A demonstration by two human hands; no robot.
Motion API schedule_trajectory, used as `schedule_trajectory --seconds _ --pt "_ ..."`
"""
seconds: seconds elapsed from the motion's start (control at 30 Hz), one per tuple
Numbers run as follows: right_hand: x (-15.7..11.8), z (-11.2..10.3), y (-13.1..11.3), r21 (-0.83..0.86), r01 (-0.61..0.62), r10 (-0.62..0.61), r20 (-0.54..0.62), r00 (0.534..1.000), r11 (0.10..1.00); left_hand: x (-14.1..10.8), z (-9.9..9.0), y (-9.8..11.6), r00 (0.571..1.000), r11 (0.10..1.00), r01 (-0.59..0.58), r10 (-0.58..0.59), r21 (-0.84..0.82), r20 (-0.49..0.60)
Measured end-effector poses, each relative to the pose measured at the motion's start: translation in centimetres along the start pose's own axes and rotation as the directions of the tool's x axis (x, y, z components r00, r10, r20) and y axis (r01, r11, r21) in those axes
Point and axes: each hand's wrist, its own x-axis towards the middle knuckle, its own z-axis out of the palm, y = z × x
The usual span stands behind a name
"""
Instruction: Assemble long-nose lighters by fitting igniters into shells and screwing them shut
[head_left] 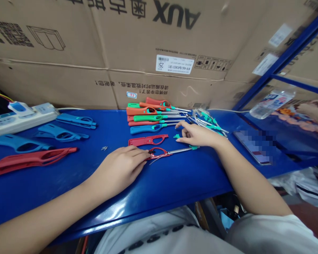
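My left hand (pixel 124 165) is closed over the rear of a red lighter casing (pixel 159 152) on the blue table. A metal tube (pixel 178 151) points right from that casing, with a green sleeve (pixel 194 148) near its far end. A thin wire lies along the casing's lower edge. Just above it rests a second red casing half (pixel 148 140). My right hand (pixel 197 134) hovers over the tube, thumb and fingers pinched on a small green plastic piece (pixel 177 136). The fingers partly cover this piece.
Behind my hands are several long-nosed lighters (pixel 144 111) and a pile of metal tubes (pixel 209 121). Blue casings (pixel 60 132), a red casing (pixel 34 160), small pins (pixel 104 148) and a power strip (pixel 23 118) lie left. Rightward are a phone (pixel 251 148), a bottle (pixel 271 102) and another person's hand (pixel 315 113).
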Motion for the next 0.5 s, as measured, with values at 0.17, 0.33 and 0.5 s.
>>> schedule_trajectory --seconds 0.17,0.33,0.5 --pt "-0.2 -0.5 1.1 -0.1 0.006 -0.011 -0.046 0.999 0.995 0.2 -0.1 0.2 1.0 0.999 0.013 -0.013 -0.035 0.001" --pt "0.1 -0.1 0.6 -0.102 0.032 -0.031 0.013 0.999 0.994 0.2 -0.1 0.3 0.998 0.993 0.061 -0.061 -0.097 -0.002" --pt "0.5 1.1 -0.9 -0.065 0.194 -0.198 -0.076 0.977 0.979 0.1 0.1 0.2 0.995 0.984 0.102 -0.101 -0.144 0.012"
